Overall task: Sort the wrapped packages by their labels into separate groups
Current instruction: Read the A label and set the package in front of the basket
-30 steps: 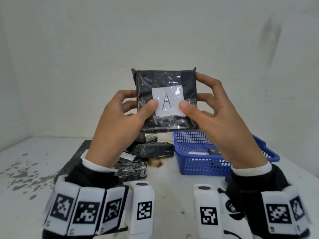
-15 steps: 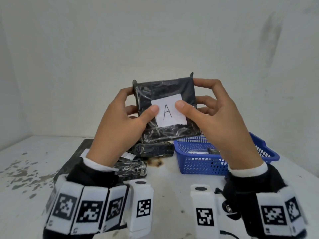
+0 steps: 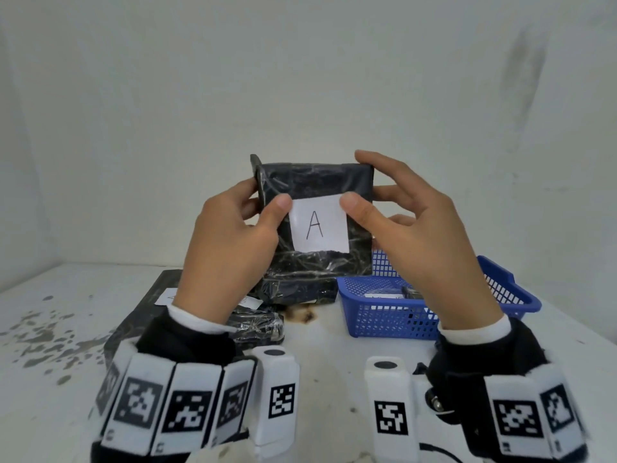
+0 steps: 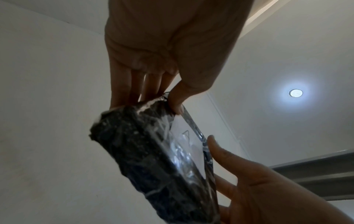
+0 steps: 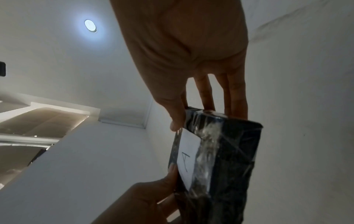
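Upright black wrapped package (image 3: 317,182), label "A"

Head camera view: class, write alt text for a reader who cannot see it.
Two hands, left hand and right hand, hold up a black plastic-wrapped package with a white paper label reading "A", thumbs on its front. Below, a white table holds more black wrapped packages and a blue plastic basket.

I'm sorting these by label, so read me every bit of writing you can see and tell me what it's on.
"A": handwritten on the white label of the black wrapped package held up by the left hand and right hand.
White labels on the packages on the table: unreadable.
White label in the blue basket: too small to read.
Wristband squares: coded patterns, no words.
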Demonstrator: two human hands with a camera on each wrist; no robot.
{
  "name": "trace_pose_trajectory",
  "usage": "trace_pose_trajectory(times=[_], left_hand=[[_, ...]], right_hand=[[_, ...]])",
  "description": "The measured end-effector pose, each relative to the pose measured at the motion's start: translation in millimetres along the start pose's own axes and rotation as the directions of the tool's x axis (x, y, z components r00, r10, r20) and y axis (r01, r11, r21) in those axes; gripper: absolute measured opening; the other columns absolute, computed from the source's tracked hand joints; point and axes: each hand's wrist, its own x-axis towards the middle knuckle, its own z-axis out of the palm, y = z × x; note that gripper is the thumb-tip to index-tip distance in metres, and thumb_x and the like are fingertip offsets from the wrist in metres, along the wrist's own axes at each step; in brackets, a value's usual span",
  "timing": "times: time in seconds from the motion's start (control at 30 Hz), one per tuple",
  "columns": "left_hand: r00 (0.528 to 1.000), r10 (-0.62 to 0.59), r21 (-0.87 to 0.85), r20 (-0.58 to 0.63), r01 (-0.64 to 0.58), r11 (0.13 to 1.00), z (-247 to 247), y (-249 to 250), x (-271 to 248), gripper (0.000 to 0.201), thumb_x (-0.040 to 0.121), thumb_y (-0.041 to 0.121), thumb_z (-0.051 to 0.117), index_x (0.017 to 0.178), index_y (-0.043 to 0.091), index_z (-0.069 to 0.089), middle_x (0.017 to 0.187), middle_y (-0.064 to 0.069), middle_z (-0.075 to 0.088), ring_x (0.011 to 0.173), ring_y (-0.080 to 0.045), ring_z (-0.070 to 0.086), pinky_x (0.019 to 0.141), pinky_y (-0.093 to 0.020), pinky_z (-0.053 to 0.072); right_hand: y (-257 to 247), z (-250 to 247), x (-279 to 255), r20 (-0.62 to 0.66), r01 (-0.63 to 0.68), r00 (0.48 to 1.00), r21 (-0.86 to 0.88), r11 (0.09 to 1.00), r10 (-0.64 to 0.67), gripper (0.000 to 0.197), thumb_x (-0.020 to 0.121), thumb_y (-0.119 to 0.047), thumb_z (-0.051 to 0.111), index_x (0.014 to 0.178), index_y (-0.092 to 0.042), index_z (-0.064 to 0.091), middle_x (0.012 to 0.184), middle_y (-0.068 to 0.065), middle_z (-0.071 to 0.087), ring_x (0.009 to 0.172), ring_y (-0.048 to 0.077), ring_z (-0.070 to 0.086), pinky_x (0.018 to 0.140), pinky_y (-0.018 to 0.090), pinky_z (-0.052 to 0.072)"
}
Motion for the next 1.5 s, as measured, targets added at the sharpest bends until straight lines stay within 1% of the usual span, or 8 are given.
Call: trace_pose_trajectory(times=[0.17,0.5,0.63,0.83,1.03,1.2,1.33,1.5], left_hand=[[0.998,-0.037,-0.055,-0.049,0.035,0.998,1,-1,0,0.016,0.097,0.035,0.055,0.087,0.034,0.067,0.083,0.009,0.075,0.085,-0.012,0.071,0.086,-0.048,0.056],[0.998,-0.049,-0.043,-0.026,0.048,0.998,5,1,-1,0.025,0.092,0.046,0.055,0.104,0.026,0.064,0.087,0.002,0.075,0.086,-0.014,0.070,0.084,-0.039,0.055],[0.998,-0.058,-0.004,-0.008,0.058,0.998,7,1,-2,0.034,0.087,0.050,0.060,0.111,0.026,0.061,0.100,0.005,0.072,0.093,-0.011,0.068,0.085,-0.034,0.054],[0.999,-0.049,-0.002,-0.001,0.049,0.999,8,5,-6,0.038,0.083,0.056,0.060,0.109,0.028,0.058,0.097,0.010,0.070,0.088,-0.005,0.065,0.063,-0.019,0.044],[0.997,-0.062,-0.124,0.042,0.067,0.990,10,2,-4,0.031,0.079,0.063,0.061,0.096,0.038,0.054,0.099,0.015,0.070,0.100,-0.009,0.067,0.091,-0.045,0.053],[1.000,0.004,-0.177,0.016,-0.001,0.984,10,4,-3,0.020,0.089,0.052,0.058,0.101,0.036,0.052,0.095,0.028,0.066,0.091,0.001,0.066,0.095,-0.045,0.050],[0.998,-0.044,-0.209,0.049,0.053,0.976,6,3,-1,0.019,0.098,0.054,0.038,0.099,0.043,0.053,0.093,0.035,0.063,0.102,0.007,0.058,0.105,-0.040,0.042],[0.997,-0.070,-0.212,0.037,0.077,0.974,6,3,1,0.018,0.102,0.038,0.036,0.092,0.036,0.050,0.082,0.026,0.061,0.087,0.004,0.058,0.099,-0.035,0.045]], right_hand=[[0,-2,1,-0.028,-0.001,1.000,0.066,0.998,0.002,0.022,0.090,-0.034,0.072,0.110,-0.043,0.071,0.093,-0.009,0.077,0.076,0.016,0.074,0.079,0.049,0.060],[-1,-2,0,-0.036,-0.016,0.999,0.052,0.999,0.018,0.016,0.084,-0.038,0.077,0.099,-0.037,0.071,0.083,-0.006,0.076,0.069,0.018,0.074,0.071,0.046,0.062],[0,-4,1,-0.008,-0.034,0.999,0.033,0.999,0.034,0.028,0.079,-0.037,0.082,0.104,-0.038,0.070,0.089,-0.005,0.076,0.071,0.012,0.074,0.071,0.040,0.064],[-1,-2,1,0.005,-0.017,1.000,0.014,1.000,0.017,0.025,0.077,-0.034,0.084,0.094,-0.039,0.065,0.090,-0.006,0.073,0.066,0.005,0.070,0.059,0.025,0.059],[2,0,0,-0.030,0.007,1.000,-0.025,1.000,-0.007,0.061,0.079,-0.039,0.082,0.128,-0.050,0.048,0.106,-0.014,0.071,0.082,-0.005,0.068,0.063,0.005,0.048],[-2,6,-1,0.001,-0.067,0.998,0.078,0.995,0.067,0.032,0.088,-0.049,0.067,0.119,-0.041,0.063,0.111,-0.020,0.071,0.082,0.003,0.073,0.084,0.038,0.061],[-4,8,-1,-0.009,-0.042,0.999,0.166,0.985,0.045,0.012,0.094,-0.038,0.065,0.105,-0.033,0.069,0.103,-0.013,0.073,0.093,0.013,0.072,0.090,0.045,0.059],[-5,8,-1,0.007,-0.066,0.998,0.229,0.971,0.066,0.008,0.095,-0.031,0.065,0.093,-0.027,0.071,0.094,-0.008,0.072,0.090,0.027,0.071,0.085,0.057,0.057]])
